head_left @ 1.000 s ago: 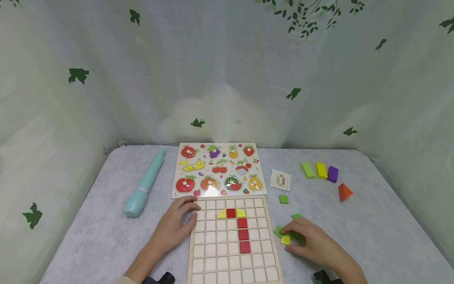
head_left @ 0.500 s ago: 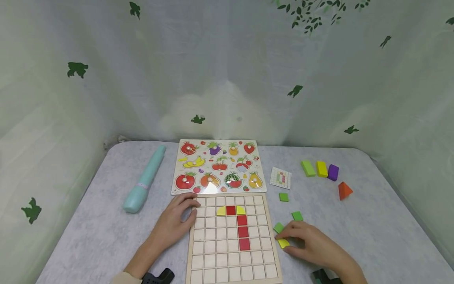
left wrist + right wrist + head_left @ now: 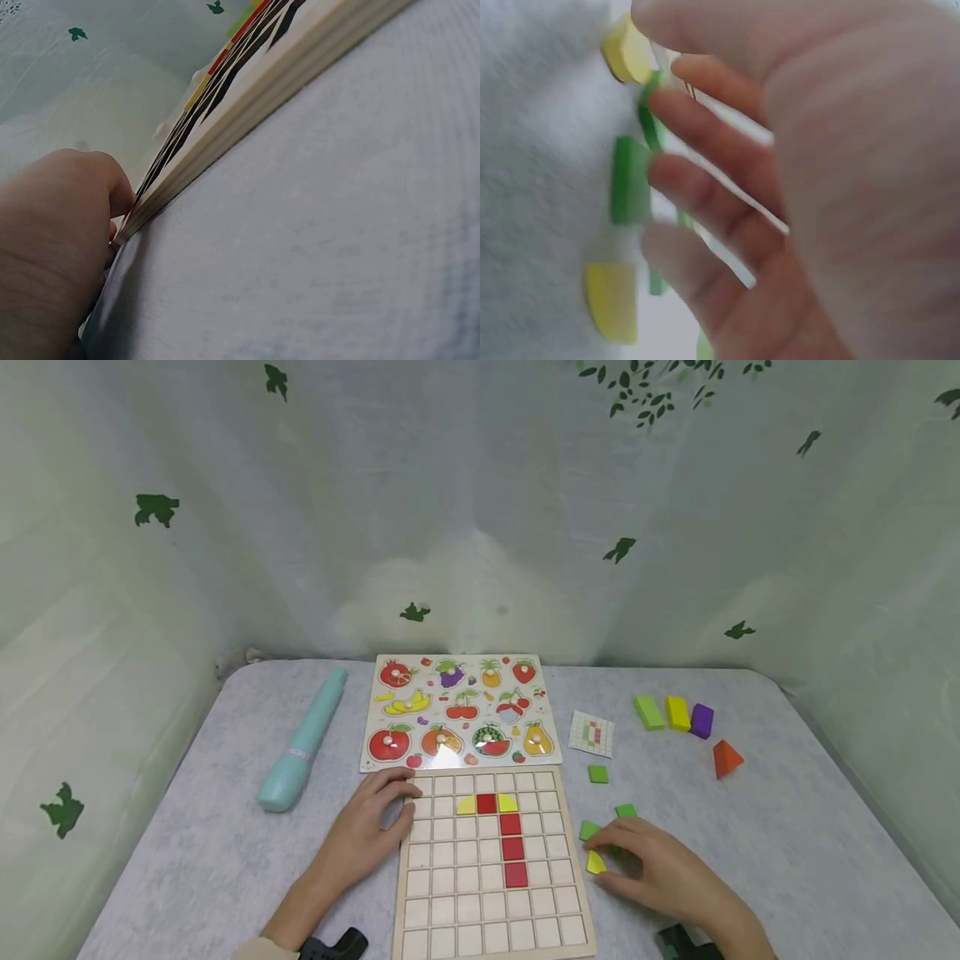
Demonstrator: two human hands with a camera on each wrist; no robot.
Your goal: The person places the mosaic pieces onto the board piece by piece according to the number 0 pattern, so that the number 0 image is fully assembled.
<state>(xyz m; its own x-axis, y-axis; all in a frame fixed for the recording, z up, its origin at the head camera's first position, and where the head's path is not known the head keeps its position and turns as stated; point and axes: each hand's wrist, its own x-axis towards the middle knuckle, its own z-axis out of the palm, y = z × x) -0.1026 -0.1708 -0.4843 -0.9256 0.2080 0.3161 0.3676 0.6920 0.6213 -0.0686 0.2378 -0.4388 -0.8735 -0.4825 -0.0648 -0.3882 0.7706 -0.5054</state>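
Observation:
My left hand [image 3: 372, 824] rests at the upper left edge of the wooden grid board [image 3: 444, 888], thumb and fingertips on its rim. In the left wrist view the fingers bend down at the board's corner [image 3: 129, 223]. Red square tiles [image 3: 512, 847] form a column in the grid, with another red one between two yellow quarter-round tiles [image 3: 466, 805] higher up. Right of the board, my right hand [image 3: 651, 870] pinches a yellow tile [image 3: 596, 862] between thumb and index finger. Green tiles [image 3: 626, 811] lie around its fingers. The right wrist view shows another yellow tile [image 3: 613, 304] beneath the hand.
A fruit puzzle board [image 3: 462, 712] lies just behind the grid. To its right are a small pattern card [image 3: 592, 733], a green tile [image 3: 597, 774], several coloured blocks [image 3: 677, 714] and an orange wedge [image 3: 726, 759]. A turquoise tapered object [image 3: 303, 743] lies at the left.
The yellow tile has turned between my right fingers and shifted slightly left, closer to the board. My left hand stays at the board's edge. The head view has tilted a little.

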